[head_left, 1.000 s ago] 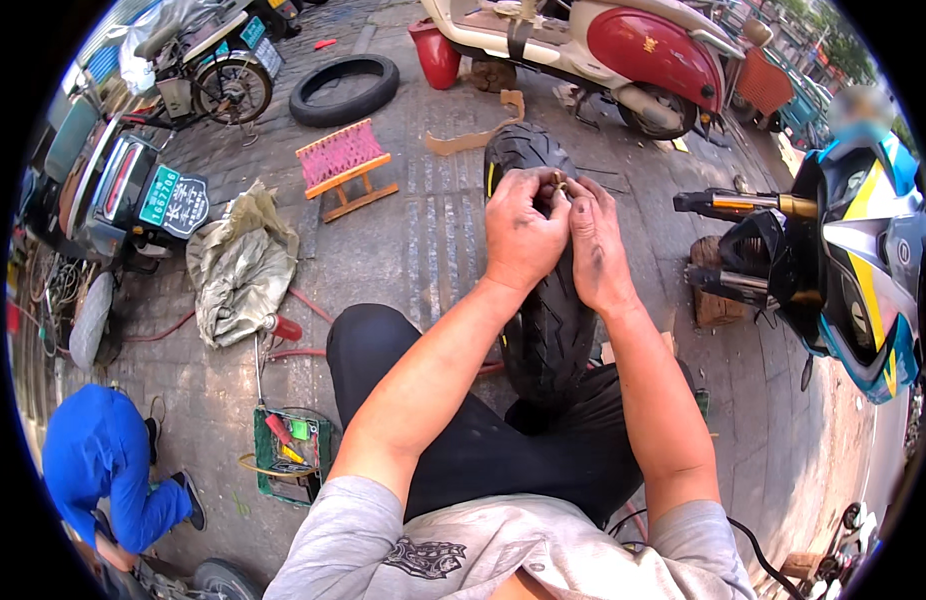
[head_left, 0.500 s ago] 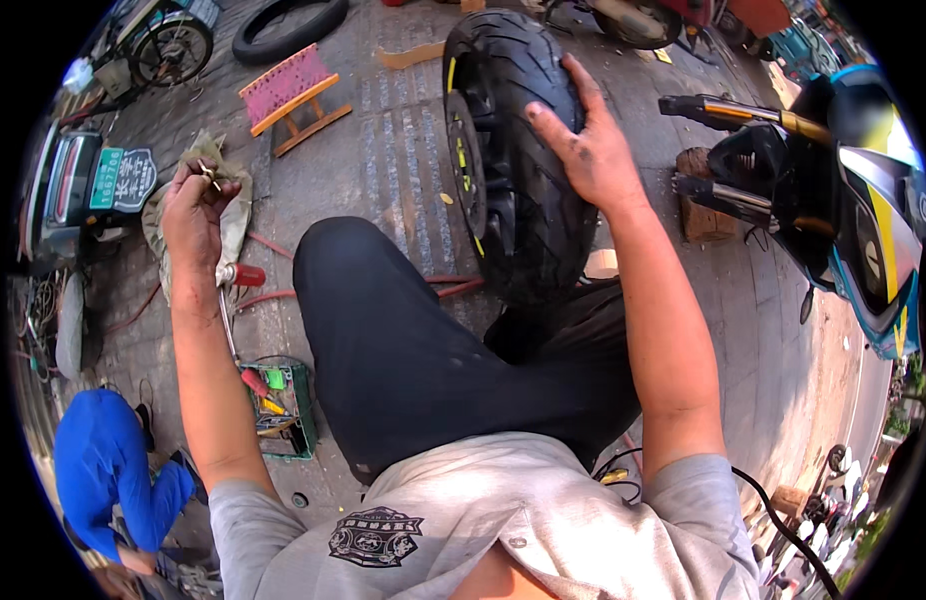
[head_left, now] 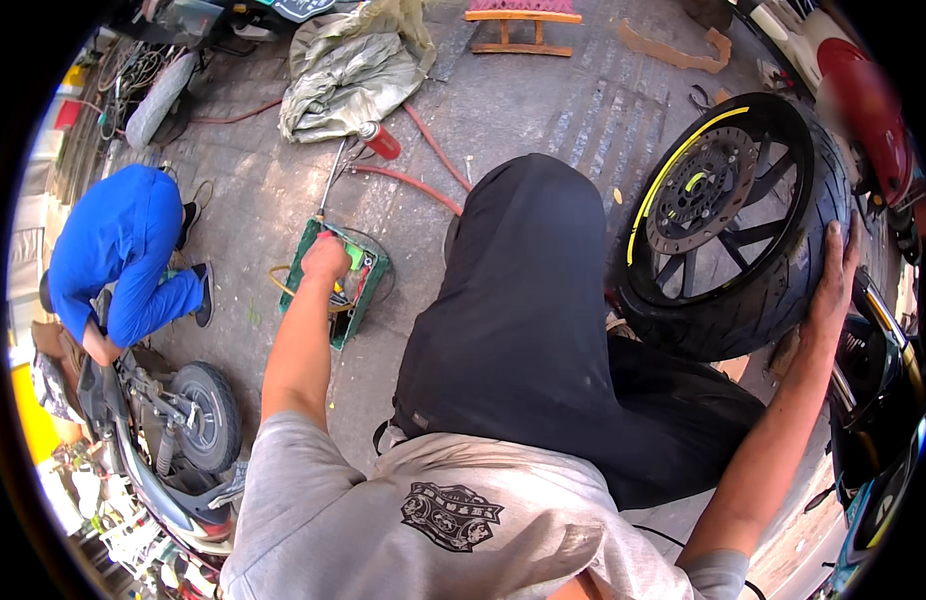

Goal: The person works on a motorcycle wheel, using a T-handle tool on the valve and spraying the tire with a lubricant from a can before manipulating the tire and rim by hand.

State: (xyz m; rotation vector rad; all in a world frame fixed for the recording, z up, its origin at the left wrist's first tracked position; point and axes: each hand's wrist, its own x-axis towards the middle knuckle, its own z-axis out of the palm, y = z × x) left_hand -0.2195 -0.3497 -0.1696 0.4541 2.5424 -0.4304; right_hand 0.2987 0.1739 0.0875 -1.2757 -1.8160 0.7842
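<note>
At the far edge of a green toolbox (head_left: 355,318), my left hand (head_left: 326,258) is closed around a red-handled tool (head_left: 327,235). Only a bit of red shows past the fingers, and its tip is hidden. My right hand (head_left: 833,280) lies with outstretched fingers along the outer tread of a black motorcycle wheel (head_left: 748,325). The wheel leans to the right of my knees, its brake disc (head_left: 683,205) and yellow rim stripe facing up toward me.
A crumpled grey-green cloth (head_left: 348,85) and a red cylinder (head_left: 381,141) lie beyond the toolbox, near a red hose (head_left: 413,183). A small wooden stool (head_left: 523,30) stands ahead. At left, a person in blue (head_left: 118,240) bends by a motorbike (head_left: 173,440); another bike (head_left: 878,350) is at right.
My view has swung left. My left hand, earlier raised with a small metal piece, is down at the toolbox. The wheel has tilted, and my right hand has slid to its outer side.
</note>
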